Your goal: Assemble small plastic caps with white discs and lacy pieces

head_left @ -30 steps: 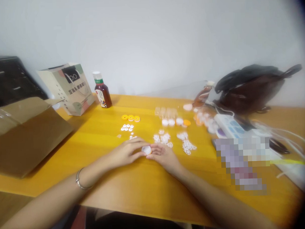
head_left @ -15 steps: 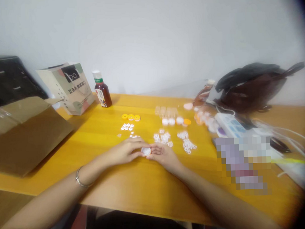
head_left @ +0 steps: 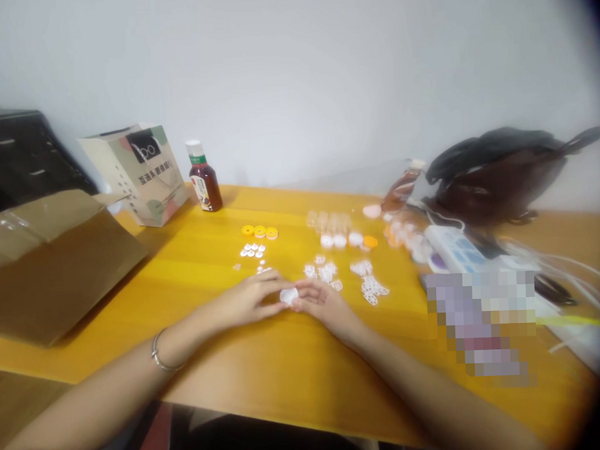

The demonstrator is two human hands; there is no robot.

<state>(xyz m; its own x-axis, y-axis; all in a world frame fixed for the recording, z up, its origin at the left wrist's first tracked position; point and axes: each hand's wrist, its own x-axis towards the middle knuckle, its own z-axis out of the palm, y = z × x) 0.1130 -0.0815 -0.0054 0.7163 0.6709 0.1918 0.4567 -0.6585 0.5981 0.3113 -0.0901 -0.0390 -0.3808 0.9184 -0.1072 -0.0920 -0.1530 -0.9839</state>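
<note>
Between my two hands is a small round white piece (head_left: pixel 289 295), too blurred to name more closely. My left hand (head_left: pixel 257 297) grips its left side between thumb and fingers. From the right, the fingertips of my right hand (head_left: pixel 324 306) close on its other edge. Just beyond my left hand lie small white discs (head_left: pixel 252 250) and a row of yellow rings (head_left: pixel 259 232). White openwork pieces (head_left: pixel 326 271) are spread past my right hand, with a second pile of them (head_left: pixel 374 289) farther right. White round caps (head_left: pixel 340 240) and clear cylinders (head_left: pixel 329 221) stand behind these.
A cardboard box (head_left: pixel 60 273), a paper bag (head_left: pixel 151 178) and a dark red bottle (head_left: pixel 205 182) are on the left. At the right are a second bottle (head_left: pixel 403 187), a dark bag (head_left: pixel 500 175), a power strip (head_left: pixel 458 249) and white cables (head_left: pixel 584 267).
Both hands keep hold of the white piece, which has turned slightly; the orange edge seen on it earlier is now hidden. The whole view has shifted a little.
</note>
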